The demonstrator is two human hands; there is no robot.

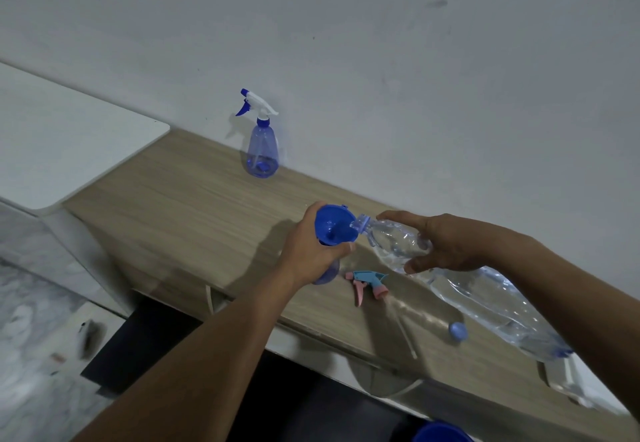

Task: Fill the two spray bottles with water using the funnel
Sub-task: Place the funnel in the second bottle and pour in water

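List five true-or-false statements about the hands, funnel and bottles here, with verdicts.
1. The right hand holds the water bottle tilted, its mouth at the funnel. True.
2. The left hand lies flat on the table. False: it grips the neck of the open spray bottle under the funnel.
3. The spray bottle by the wall has its trigger head on. True.
4. The pink and blue trigger head is screwed onto a bottle. False: it lies loose on the table.
5. The blue cap is on the water bottle. False: it lies on the table.
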